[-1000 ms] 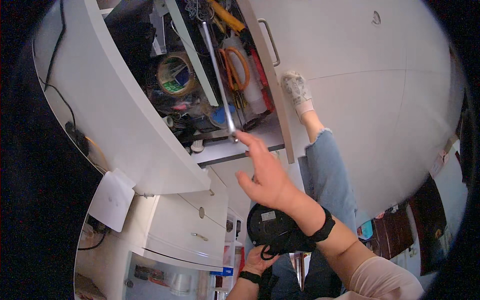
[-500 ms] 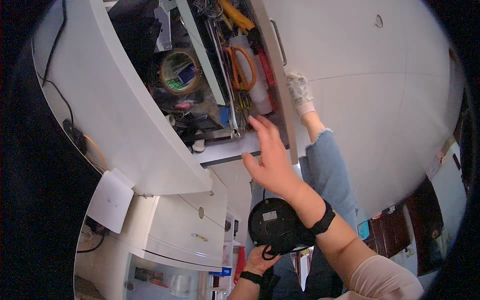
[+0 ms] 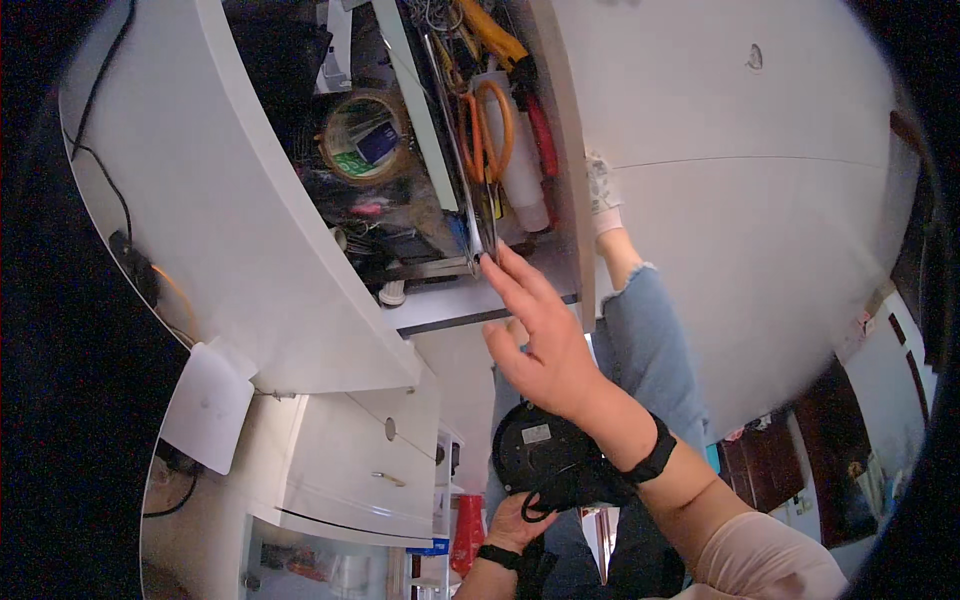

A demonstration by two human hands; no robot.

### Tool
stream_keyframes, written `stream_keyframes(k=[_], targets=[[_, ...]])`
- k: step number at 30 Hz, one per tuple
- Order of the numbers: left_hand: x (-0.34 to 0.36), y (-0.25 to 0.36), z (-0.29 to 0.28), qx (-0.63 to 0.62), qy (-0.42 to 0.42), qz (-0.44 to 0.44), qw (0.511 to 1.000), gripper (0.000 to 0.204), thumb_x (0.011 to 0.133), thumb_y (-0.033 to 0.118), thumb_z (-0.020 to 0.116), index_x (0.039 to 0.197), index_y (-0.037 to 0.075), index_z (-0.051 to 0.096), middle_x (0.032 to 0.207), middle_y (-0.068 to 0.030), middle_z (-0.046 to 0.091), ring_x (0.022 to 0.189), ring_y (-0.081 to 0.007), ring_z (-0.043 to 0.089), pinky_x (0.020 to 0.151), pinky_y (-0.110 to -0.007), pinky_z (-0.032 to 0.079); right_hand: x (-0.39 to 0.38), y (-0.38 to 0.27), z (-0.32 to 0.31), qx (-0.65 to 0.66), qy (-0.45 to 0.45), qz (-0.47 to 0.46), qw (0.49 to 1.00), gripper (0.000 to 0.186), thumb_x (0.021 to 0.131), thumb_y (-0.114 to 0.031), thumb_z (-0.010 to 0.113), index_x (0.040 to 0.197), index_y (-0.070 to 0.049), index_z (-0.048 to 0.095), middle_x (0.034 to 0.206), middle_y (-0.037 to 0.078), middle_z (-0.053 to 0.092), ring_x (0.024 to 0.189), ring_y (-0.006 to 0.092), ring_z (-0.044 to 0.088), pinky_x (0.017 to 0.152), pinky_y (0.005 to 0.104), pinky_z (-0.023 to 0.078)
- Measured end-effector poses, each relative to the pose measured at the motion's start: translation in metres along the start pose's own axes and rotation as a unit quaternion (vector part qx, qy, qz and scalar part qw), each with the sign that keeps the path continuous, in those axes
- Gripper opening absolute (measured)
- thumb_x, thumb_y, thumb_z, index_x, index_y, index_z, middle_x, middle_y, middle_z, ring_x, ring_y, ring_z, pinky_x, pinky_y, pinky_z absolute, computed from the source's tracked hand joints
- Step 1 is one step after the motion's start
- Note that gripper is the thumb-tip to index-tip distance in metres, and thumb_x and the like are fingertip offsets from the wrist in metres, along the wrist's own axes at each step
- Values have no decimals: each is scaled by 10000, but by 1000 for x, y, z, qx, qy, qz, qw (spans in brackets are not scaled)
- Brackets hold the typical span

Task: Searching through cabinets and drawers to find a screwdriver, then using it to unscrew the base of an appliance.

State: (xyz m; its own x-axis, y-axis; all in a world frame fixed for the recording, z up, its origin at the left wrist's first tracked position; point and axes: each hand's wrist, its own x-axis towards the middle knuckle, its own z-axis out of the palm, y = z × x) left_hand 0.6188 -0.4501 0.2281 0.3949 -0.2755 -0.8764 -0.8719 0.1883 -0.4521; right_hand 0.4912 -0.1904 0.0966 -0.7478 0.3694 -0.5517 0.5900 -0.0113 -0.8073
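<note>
My left hand [image 3: 512, 525] grips the lower edge of a black round device [image 3: 540, 450] with a pale label and a looped black cord, held over my lap. Above it, my right hand [image 3: 545, 335] reaches to the near end of an open drawer [image 3: 575, 200], its fingers stretched out and parted from the thumb. The fingertips are at the blade tips of orange-handled scissors [image 3: 497, 150]; whether they touch is hard to tell. Beside the scissors lie a translucent white tube [image 3: 522, 185] and a yellow-handled tool [image 3: 492, 35].
A roll of tape [image 3: 330, 150] and jumbled small items fill the drawer's left part, past a pale divider strip [image 3: 425, 120]. A white desktop [image 3: 190, 230] overhangs on the left, above a white cabinet [image 3: 350, 460]. My outstretched leg [image 3: 650, 330] is right of the drawer.
The scissors now lie straighter, with their blades toward my fingertips. My right hand has moved slightly left and down at the drawer's near end. The left hand keeps its hold.
</note>
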Motion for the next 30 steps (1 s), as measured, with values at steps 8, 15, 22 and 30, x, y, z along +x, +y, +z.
stream_keyframes(k=[8,15,22,30], targets=[[-5,12,6,253,-52,102,961,174,814,64,556,958,-27,521,1151,-192,503,1100,-397,468,898,-577,419,15,-8,-8,-137,-6,-8,991,594,765,-113,580,1289,61,361,1330,302,344,1218,427,369,1027,440,307],[-30,42,29,275,-68,105,953,239,804,33,539,1026,-52,512,1153,-224,509,1090,-396,479,886,-559,443,59,-9,-3,-127,122,8,984,738,760,-120,609,1314,137,194,1285,357,320,1199,483,337,1030,462,286],[-24,33,26,117,-30,47,991,274,774,31,567,1038,-28,523,1138,-202,529,1083,-381,489,886,-552,441,79,1,13,-132,190,76,970,776,727,-114,663,1327,97,219,1259,322,391,1163,448,402,997,434,334],[-17,30,24,52,-27,20,998,321,739,30,599,1052,0,537,1120,-178,552,1074,-363,501,887,-543,438,94,11,15,-95,198,26,975,781,679,-41,626,1344,54,228,1307,288,344,1228,422,341,1042,410,286]])
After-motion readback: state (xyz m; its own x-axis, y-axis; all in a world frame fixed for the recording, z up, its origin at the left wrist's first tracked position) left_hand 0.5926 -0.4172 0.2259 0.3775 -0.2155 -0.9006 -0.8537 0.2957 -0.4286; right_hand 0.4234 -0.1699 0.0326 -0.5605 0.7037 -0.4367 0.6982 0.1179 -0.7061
